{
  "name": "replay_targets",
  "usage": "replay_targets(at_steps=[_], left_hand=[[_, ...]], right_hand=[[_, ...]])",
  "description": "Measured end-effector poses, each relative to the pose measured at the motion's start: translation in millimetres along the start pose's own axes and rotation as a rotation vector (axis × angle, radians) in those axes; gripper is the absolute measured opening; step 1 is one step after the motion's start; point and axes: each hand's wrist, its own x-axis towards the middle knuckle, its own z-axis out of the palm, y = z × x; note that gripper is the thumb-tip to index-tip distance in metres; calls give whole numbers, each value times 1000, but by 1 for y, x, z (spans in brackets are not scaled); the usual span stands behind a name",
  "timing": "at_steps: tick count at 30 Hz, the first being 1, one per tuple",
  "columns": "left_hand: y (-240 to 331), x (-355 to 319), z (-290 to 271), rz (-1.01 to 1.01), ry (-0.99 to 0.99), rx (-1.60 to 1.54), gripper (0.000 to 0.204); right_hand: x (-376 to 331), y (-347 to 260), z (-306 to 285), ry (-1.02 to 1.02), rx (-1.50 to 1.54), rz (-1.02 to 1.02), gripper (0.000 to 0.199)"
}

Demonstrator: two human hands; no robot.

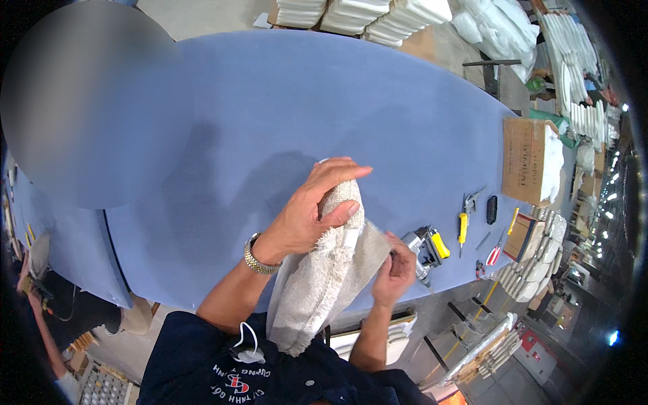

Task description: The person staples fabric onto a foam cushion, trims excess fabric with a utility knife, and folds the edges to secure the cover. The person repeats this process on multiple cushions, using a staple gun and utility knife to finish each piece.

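A padded piece wrapped in beige woven fabric stands tilted against my body at the table's near edge, its frayed seam facing up. My left hand, with a metal watch on the wrist, is closed around its far end, thumb on the near side and fingers over the top. With my right hand I pinch the edge of a loose fabric flap that is pulled out to the right. A small white patch shows between seam and flap. The underside of the piece is hidden.
The blue-covered table spreads ahead. Right of my right hand lie a grey-and-yellow staple gun, a yellow-handled tool, a black object and red-handled pliers. A cardboard box stands at the right edge. Another person's arm shows at far left.
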Motion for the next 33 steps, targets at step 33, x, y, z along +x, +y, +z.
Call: replay_targets(at_steps=[33], left_hand=[[-12, -5, 6, 76, -53, 32, 78]], right_hand=[[119, -158, -15, -826, -616, -130, 64]])
